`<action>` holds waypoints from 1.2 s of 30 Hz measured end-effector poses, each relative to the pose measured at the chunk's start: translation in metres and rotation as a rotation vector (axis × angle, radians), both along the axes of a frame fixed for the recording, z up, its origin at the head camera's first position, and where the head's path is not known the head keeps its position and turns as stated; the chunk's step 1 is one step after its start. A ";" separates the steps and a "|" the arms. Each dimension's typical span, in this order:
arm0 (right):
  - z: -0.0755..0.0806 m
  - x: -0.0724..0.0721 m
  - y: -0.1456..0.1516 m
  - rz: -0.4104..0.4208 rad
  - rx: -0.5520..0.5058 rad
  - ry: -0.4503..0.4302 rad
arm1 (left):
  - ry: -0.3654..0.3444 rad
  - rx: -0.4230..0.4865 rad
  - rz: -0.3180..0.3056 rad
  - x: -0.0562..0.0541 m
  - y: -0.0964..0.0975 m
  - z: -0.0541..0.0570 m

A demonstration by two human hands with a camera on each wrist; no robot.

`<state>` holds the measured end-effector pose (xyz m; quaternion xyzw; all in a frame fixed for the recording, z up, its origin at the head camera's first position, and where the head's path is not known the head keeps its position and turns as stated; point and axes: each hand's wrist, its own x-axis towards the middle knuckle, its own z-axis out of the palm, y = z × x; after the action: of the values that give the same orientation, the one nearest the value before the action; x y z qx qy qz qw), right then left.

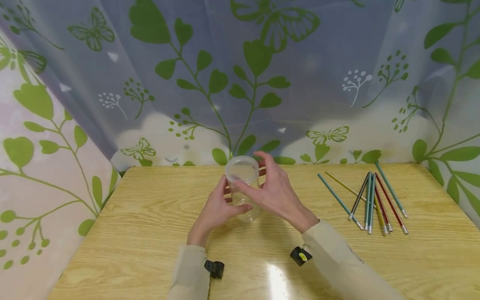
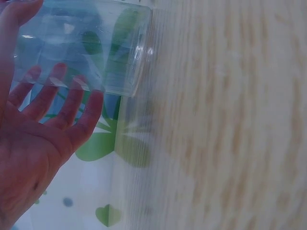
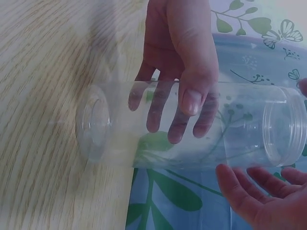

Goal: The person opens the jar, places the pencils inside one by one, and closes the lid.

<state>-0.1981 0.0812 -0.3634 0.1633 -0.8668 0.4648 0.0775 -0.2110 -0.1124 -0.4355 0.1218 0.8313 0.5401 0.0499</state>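
A clear plastic jar point(image 1: 243, 204) stands upright between both hands, close over the wooden table, with a pale, translucent rim at its top. My left hand point(image 1: 217, 207) holds the jar's body from the left, thumb in front and fingers behind; those fingers show through the clear wall in the right wrist view. Around the upper part is my right hand point(image 1: 275, 189), its thumb across the front near the rim and its fingers on the far right side. In the right wrist view the jar point(image 3: 235, 127) lies sideways across the picture, and no contents show inside.
Several pencils point(image 1: 369, 200), teal, red, yellow and black, lie in a loose, overlapping pile on the right of the table point(image 1: 157, 233). A curtain point(image 1: 210, 62) printed with leaves and butterflies hangs along the table's back edge. Dark cameras point(image 1: 215, 268) sit at both wrists.
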 end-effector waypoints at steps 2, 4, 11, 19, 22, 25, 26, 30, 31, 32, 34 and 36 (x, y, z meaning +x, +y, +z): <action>0.001 0.000 -0.001 -0.019 -0.003 -0.016 | -0.004 0.000 0.001 0.000 0.000 0.000; 0.002 0.000 -0.003 -0.042 -0.002 -0.029 | -0.005 0.003 0.000 0.000 -0.001 -0.001; 0.003 0.000 -0.008 -0.089 -0.002 -0.039 | -0.005 0.014 -0.002 -0.001 0.000 -0.001; 0.001 0.000 -0.007 -0.067 0.009 0.003 | 0.000 0.015 -0.004 -0.001 0.000 -0.001; -0.001 0.000 -0.005 -0.043 0.025 0.049 | 0.001 0.010 -0.004 0.000 0.000 -0.001; -0.002 -0.001 -0.004 -0.016 0.032 0.081 | -0.001 0.009 -0.002 0.000 0.000 -0.001; -0.002 -0.001 -0.003 -0.008 0.027 0.089 | -0.003 0.012 -0.003 0.000 0.000 -0.001; 0.001 -0.003 -0.001 0.017 -0.011 0.145 | -0.005 0.022 -0.014 0.000 -0.001 0.000; 0.002 -0.003 0.000 0.019 -0.017 0.160 | -0.006 0.024 -0.017 0.000 0.000 0.000; 0.003 -0.004 0.000 0.019 -0.020 0.173 | -0.006 0.025 -0.020 0.000 0.000 0.000; 0.005 -0.005 0.000 0.021 -0.011 0.199 | -0.005 0.024 -0.023 0.000 -0.001 0.000; 0.006 -0.006 0.000 0.024 0.007 0.214 | -0.006 0.022 -0.023 0.000 -0.001 0.000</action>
<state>-0.2040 0.0812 -0.3578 0.2227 -0.8530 0.4427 0.1634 -0.2107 -0.1131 -0.4355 0.1303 0.8236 0.5490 0.0573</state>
